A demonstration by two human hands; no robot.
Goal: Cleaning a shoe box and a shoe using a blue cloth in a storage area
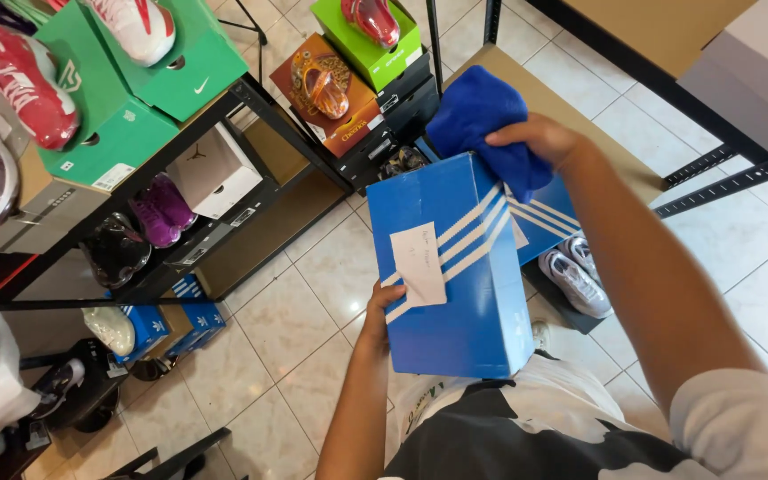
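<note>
Blue box: your left hand (382, 307) grips a blue cardboard shoebox with white diagonal stripes (455, 267) by its lower left edge, fingers closed on the side wall, holding it up in front of your chest.
Cloth: your right hand (540, 138) is clamped on a bunched bright blue microfibre cloth (482, 120), pressed against the box's upper right corner.
Label: a white paper slip (418, 263) is stuck on the facing panel, slightly tilted; do not expect to read it from here.
Where the box sits: it is off the floor and off the shelves, carried only by your left hand, with the cloth touching its far end.
Progress: judging by the contact, the wiping looks under way at the top corner; the striped face and lower edges show no cloth on them, so I would judge most of the surface is left to do. Whether any part is already clean cannot be told.
Around you: a black metal rack (260, 102) to your left carries green shoeboxes (126, 116) with red and white trainers on top; an orange box (340, 93) and more boxes sit ahead; a grey trainer (572, 283) lies on the tiled floor just past the box.
</note>
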